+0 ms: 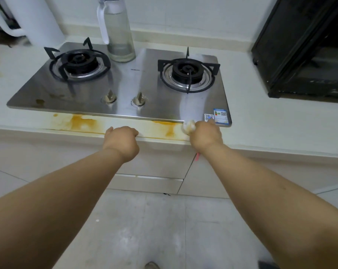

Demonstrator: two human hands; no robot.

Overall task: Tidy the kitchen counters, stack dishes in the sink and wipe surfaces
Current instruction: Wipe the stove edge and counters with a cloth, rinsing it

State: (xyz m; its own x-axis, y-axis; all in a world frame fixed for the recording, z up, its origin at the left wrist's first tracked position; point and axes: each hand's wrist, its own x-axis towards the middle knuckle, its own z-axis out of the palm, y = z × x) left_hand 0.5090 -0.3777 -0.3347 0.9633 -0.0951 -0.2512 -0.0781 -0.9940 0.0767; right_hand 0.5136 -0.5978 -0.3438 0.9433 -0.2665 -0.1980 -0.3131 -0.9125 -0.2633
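Person stands at the counter (pixel 271 131), both arms stretched toward the steel gas hob (pixel 125 84), taken here as landmark.

Right hand (pixel 206 133): at the hob's front right corner, fingers curled round a small white wad (pixel 188 126), prob. tissue or cloth; material can't be told. Wad is pressed on the counter strip just in front of the hob edge, at the right end of an orange stain (pixel 169 129). Just beyond the knuckles, on the hob corner: blue energy label (pixel 221 115) w/ a QR sticker (pixel 209 117) beside it.

Left hand (pixel 121 138): in front of the hob's middle, below the two knobs (pixel 138 99). Fingers hook over the counter's front edge, gripping it; fingertips hidden behind the knuckles.

Larger orange stain (pixel 83 122): on the same counter strip, in front of the hob's left half, running to the edge. Small brown spot on the hob's front left area.

On the hob: left burner (pixel 79 63) and right burner (pixel 187 71), each w/ a black pan support. Clear glass jug (pixel 117 30) w/ white handle stands at the hob's back edge, between burners, nearer the left one.

Left of the hob, at rear: tall white appliance (pixel 40 18). Right of the hob, well apart: black oven-type box (pixel 303 47) on the counter.

Below the hob: pale cabinet drawers (pixel 150 171), then tiled floor (pixel 145 230).
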